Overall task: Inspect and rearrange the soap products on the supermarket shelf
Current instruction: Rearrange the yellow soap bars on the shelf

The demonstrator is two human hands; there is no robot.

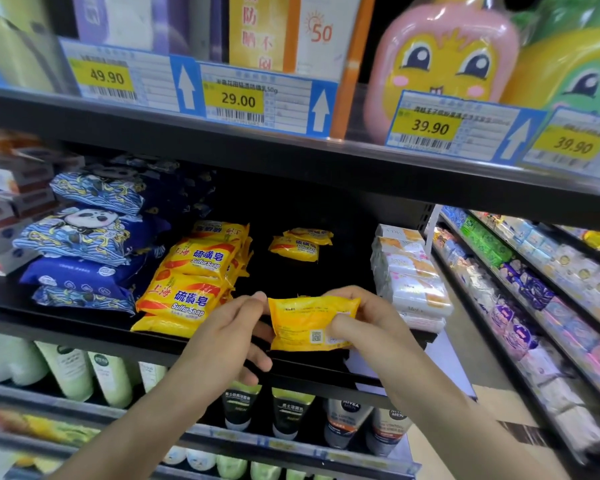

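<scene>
I hold a yellow sulfur soap packet (307,322) back side up, its QR code showing, just in front of the black shelf (84,322). My left hand (238,327) pinches the packet's left end. My right hand (362,322) grips its right end, thumb on top. A stack of the same yellow sulfur soap (191,282) lies on the shelf to the left. Two more yellow packets (298,245) sit deeper on the shelf, behind the held one.
Blue patterned packs (84,237) are piled at the left of the shelf. White and orange soap bars (409,278) are stacked at the right. Price tags (238,98) line the shelf above. Tubes (291,414) stand on the shelf below. Another aisle of shelves (534,289) runs off at the right.
</scene>
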